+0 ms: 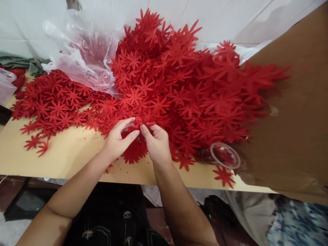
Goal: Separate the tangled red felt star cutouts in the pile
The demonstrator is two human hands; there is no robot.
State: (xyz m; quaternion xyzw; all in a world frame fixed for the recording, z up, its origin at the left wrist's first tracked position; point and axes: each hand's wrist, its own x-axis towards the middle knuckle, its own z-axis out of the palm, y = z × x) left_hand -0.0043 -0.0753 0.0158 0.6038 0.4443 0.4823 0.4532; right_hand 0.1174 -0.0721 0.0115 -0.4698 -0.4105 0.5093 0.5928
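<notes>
A: Head view. What are the hands doing?

B: The left hand [118, 138] and right hand [156, 143] meet at the near edge of the pile [164, 85]. Both sets of fingers pinch one red flower [139, 123] between their tips, so I judge they're separating or stacking pieces.

A: And next?

B: Probably a fine peel; the pieces look thin and clingy.

A: Materials?

B: Flat, matte, felt-like cut-outs with narrow pointed petals. A small stack [133, 152] lies just under the fingers on the tan table [71, 153]. A crinkled clear bag [82, 58] is beyond-left, a clear cup [225, 155] to the right.
</notes>
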